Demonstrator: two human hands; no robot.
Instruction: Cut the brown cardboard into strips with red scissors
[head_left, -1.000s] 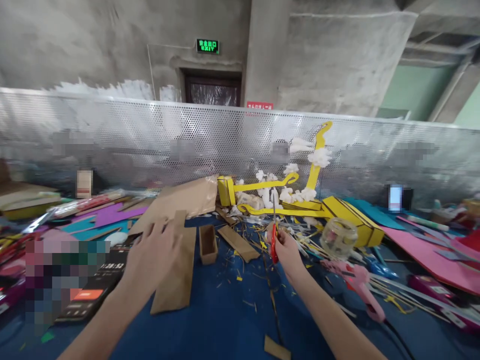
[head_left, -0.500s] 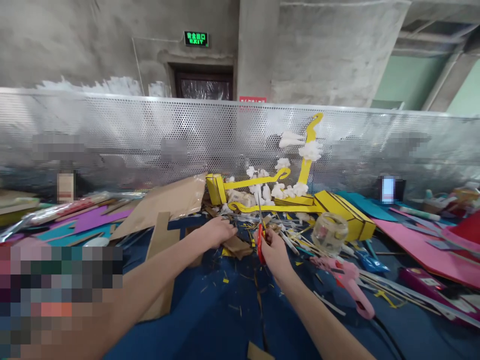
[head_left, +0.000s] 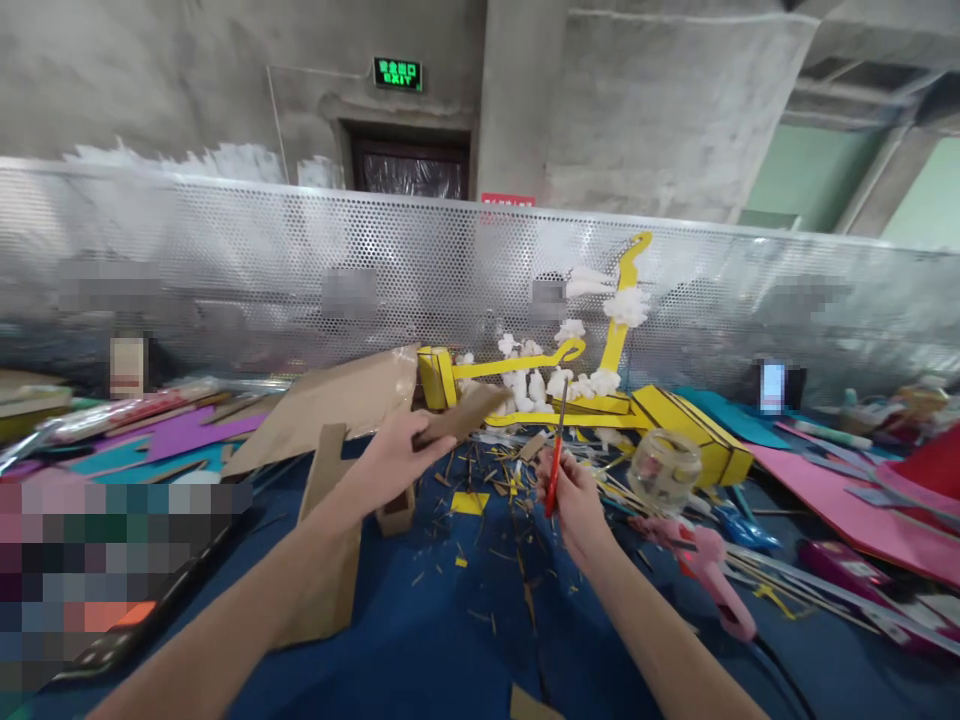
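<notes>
My left hand [head_left: 396, 458] grips a folded strip of brown cardboard [head_left: 471, 412], raised above the blue table and tilted up to the right. In my right hand [head_left: 579, 503] is a pair of red-handled scissors [head_left: 556, 462], its blades pointing up and away from me. The scissors and the cardboard are apart. Behind both hands stand yellow paper shapes [head_left: 617, 345] with white cotton-like tufts [head_left: 626, 306] on them. A small yellow paper piece [head_left: 470, 503] lies on the table between my hands, and a small cardboard box [head_left: 395, 512] sits below my left hand.
A pink hot glue gun [head_left: 709, 560] with a black cord lies at right, near a clear glass jar [head_left: 665, 462]. Cardboard pieces [head_left: 330, 560] lie at left, pink sheets [head_left: 832, 490] at right. Scraps litter the middle. A perforated metal screen [head_left: 420, 260] stands behind.
My left hand has picked up the cardboard strip from the table and lifted it, uncovering the yellow piece. My right hand has moved slightly right with the scissors.
</notes>
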